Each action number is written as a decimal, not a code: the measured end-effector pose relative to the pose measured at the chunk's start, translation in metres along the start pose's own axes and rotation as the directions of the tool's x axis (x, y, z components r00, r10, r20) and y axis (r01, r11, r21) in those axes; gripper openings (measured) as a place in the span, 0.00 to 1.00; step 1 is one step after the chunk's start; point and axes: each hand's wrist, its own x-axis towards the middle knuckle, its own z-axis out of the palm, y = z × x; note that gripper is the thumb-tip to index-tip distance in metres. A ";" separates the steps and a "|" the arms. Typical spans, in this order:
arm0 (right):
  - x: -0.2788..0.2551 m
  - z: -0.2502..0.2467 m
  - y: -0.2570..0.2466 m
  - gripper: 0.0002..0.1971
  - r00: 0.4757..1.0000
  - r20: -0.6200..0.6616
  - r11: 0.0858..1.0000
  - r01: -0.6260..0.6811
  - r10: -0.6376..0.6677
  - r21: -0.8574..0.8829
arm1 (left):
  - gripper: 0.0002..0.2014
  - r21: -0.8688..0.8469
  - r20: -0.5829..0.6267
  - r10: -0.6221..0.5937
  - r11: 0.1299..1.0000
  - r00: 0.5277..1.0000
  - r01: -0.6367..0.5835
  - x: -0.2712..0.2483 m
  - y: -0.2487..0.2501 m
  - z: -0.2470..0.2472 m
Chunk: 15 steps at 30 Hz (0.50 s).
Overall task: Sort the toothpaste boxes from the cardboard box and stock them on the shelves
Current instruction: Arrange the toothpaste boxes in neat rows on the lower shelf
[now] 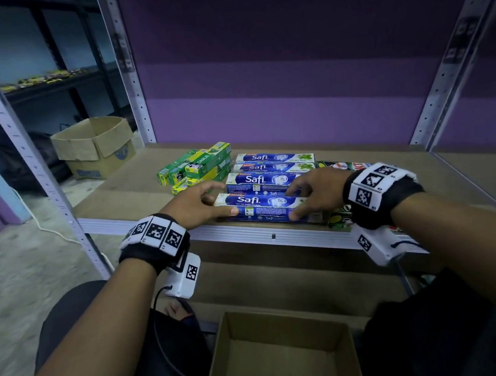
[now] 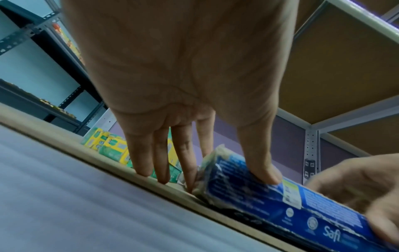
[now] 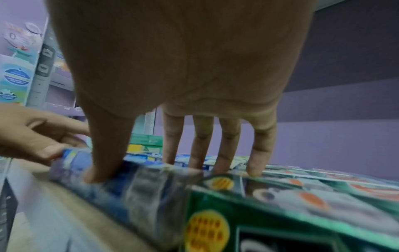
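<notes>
Here, both hands are holding the frontmost blue Safi toothpaste carton (image 1: 260,206) at the front edge of the brown shelf board (image 1: 127,192).
The left hand (image 1: 195,204) is gripping its left end, thumb on the front face; the right hand (image 1: 316,189) is pinching its right end, grip clamped. Three more blue Safi cartons (image 1: 272,167) are lying behind, green-yellow Darlie boxes (image 1: 197,168) left, an open brown cardboard box (image 1: 282,355) below.

Brown shelf board (image 1: 127,195): green boxes (image 1: 197,166) left, blue Safi boxes (image 1: 269,171) centre.
</notes>
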 end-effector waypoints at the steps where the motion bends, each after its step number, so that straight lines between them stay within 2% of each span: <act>1: 0.004 -0.005 0.000 0.31 1.000 -0.007 1.000 -0.001 0.001 0.018 | 0.29 0.024 0.013 0.008 1.000 1.000 -0.009 0.000 0.001 -0.001; 4: 0.022 -0.020 0.001 0.26 0.998 -0.064 0.998 0.008 -0.004 0.063 | 0.25 0.075 0.036 0.011 0.997 0.999 -0.013 0.002 0.004 -0.002; 7: 0.050 -0.032 0.004 0.22 0.995 -0.095 1.000 -0.014 0.012 -0.014 | 0.24 0.070 0.048 0.004 0.998 0.999 -0.007 0.005 0.007 -0.004; 9: 0.072 -0.040 0.008 0.23 0.996 -0.082 0.996 -0.052 0.046 -0.072 | 0.24 0.081 0.061 0.005 0.997 0.998 -0.010 0.006 0.010 -0.006; 12: 0.105 -0.045 0.014 0.28 0.993 -0.062 0.992 -0.100 0.096 -0.070 | 0.24 0.097 0.073 0.005 0.995 0.997 -0.012 0.008 0.012 -0.009; 15: 0.132 -0.046 0.020 0.32 0.988 -0.068 0.984 -0.143 0.137 -0.102 | 0.29 0.121 0.092 -0.008 0.993 0.996 -0.004 0.010 0.013 -0.012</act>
